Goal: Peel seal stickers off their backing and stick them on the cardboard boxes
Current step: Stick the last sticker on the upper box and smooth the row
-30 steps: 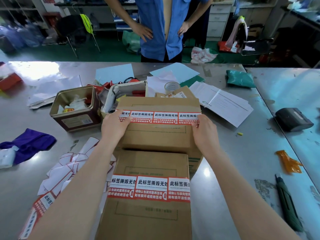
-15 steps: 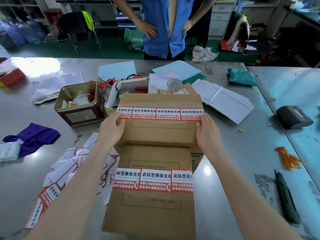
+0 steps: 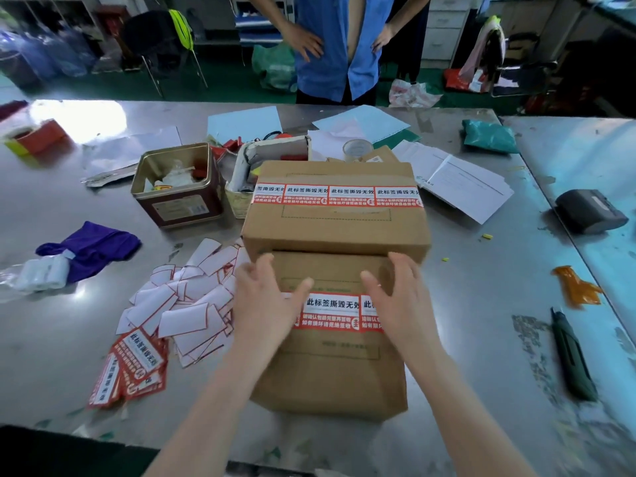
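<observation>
Near box [image 3: 330, 370] lies on the bench [image 3: 481, 339], directly under both grips. Left hand [image 3: 265, 304] and right hand [image 3: 399, 301] are spread wide, nothing held, flanking the seal stickers [image 3: 332, 313]. Cardboard is judged stiff and light; side walls are best taken.

Bright light; strong glare on the table [image 3: 79, 120] at far left. Edges are curved and slightly blurred.
</observation>
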{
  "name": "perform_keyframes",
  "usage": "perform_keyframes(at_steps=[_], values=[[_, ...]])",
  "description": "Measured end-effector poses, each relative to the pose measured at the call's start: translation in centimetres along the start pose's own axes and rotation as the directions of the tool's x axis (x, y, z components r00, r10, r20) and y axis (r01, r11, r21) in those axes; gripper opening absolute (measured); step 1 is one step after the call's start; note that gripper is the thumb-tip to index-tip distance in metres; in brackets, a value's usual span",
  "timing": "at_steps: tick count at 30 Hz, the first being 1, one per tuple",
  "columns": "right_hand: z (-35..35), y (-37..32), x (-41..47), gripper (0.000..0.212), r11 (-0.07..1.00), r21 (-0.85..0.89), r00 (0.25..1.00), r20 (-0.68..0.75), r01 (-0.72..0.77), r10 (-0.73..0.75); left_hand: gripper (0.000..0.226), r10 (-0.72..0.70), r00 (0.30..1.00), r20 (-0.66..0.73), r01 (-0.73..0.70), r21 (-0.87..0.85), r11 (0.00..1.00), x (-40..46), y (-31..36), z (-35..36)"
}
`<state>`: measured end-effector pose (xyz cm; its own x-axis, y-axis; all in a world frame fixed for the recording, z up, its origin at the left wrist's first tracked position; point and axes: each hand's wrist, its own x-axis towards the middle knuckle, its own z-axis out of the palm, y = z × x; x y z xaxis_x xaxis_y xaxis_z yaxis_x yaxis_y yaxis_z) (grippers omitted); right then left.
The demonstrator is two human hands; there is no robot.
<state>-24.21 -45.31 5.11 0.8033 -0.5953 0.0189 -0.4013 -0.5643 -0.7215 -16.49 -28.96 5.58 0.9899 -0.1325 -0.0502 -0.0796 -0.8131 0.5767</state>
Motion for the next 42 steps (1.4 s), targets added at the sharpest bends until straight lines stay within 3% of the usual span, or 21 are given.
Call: perform_keyframes(at_steps=[2,4,6,9,11,15,17,18,20,22,24,26,30,33,36,42], values=[[0.9,-0.5,-1.4,0.074,0.994,-0.110,0.996,0.080,-0.026,0.035,0.089,0.003,0.997,0.076,-0.014,0.137,0.990,-1.3,0.4,0.9],[1.3,-0.6,-2.4,0.078,0.995,-0.098,0.995,0.090,-0.033,0.042,0.096,-0.010,0.996,0.087,-0.001,0.124,0.992,-1.4,0.4,1.1],[1.1,-0.1,-2.7,0.065,0.998,0.012,0.995,0.075,-0.063,0.062,0.090,-0.060,0.992,0.113,0.057,0.028,0.998,-0.9,-0.3,0.7],[0.7,0.7,-2.8,0.034,0.978,0.161,0.988,0.095,-0.134,0.120,0.051,-0.135,0.982,0.135,0.154,-0.149,0.977,-0.3,-2.3,0.0],[0.4,1.1,-3.0,0.019,0.960,0.228,0.985,0.093,-0.162,0.144,0.043,-0.183,0.968,0.169,0.226,-0.283,0.932,-0.5,-3.2,-0.2],[-0.1,1.1,-3.3,0.027,0.846,0.469,0.966,0.170,-0.254,0.196,0.025,-0.223,0.951,0.214,0.299,-0.451,0.841,-0.4,-3.3,-0.4],[-0.3,1.2,-3.6,0.032,0.759,0.575,0.952,0.209,-0.304,0.223,0.031,-0.255,0.928,0.271,0.362,-0.506,0.783,-0.1,-3.9,-0.3],[-0.3,1.2,-3.8,0.033,0.751,0.583,0.951,0.201,-0.310,0.237,0.036,-0.263,0.912,0.316,0.400,-0.536,0.744,-0.2,-4.2,-0.5],[-0.1,1.2,-4.6,0.031,0.852,0.450,0.963,0.107,-0.268,0.246,0.039,-0.261,0.885,0.385,0.451,-0.572,0.685,-0.6,-4.8,-0.5],[0.0,1.0,-5.6,0.030,0.945,0.267,0.979,-0.020,-0.188,0.201,0.036,-0.174,0.912,0.371,0.355,-0.502,0.789,-1.8,-5.0,-0.6],[0.0,0.9,-6.2,0.023,0.967,0.222,0.985,-0.092,-0.124,0.148,0.028,-0.094,0.960,0.264,0.200,-0.408,0.891,-2.9,-4.8,-0.7],[-0.3,0.8,-6.4,0.018,0.970,0.222,0.984,-0.122,-0.098,0.128,0.024,-0.034,0.986,0.164,0.092,-0.357,0.929,-3.7,-4.8,-1.0],[-0.5,0.8,-6.2,0.028,0.979,0.164,0.989,-0.071,-0.118,0.131,0.029,0.002,1.000,0.008,0.000,-0.259,0.966,-3.7,-5.3,-1.4],[-0.4,0.8,-7.0,0.027,0.988,0.104,0.993,0.005,-0.116,0.116,0.033,0.038,0.999,0.024,-0.035,-0.107,0.994,-4.0,-5.6,-1.5],[-0.3,0.4,-7.6,0.024,0.977,0.136,0.985,-0.026,-0.163,0.168,0.038,0.036,0.997,0.064,-0.035,-0.009,0.999,-4.1,-5.8,-1.6],[0.1,-0.4,-7.6,0.013,0.962,0.201,0.977,-0.072,-0.185,0.203,0.040,0.059,0.998,-0.002,-0.058,0.172,0.983,-3.6,-4.8,-1.4]])
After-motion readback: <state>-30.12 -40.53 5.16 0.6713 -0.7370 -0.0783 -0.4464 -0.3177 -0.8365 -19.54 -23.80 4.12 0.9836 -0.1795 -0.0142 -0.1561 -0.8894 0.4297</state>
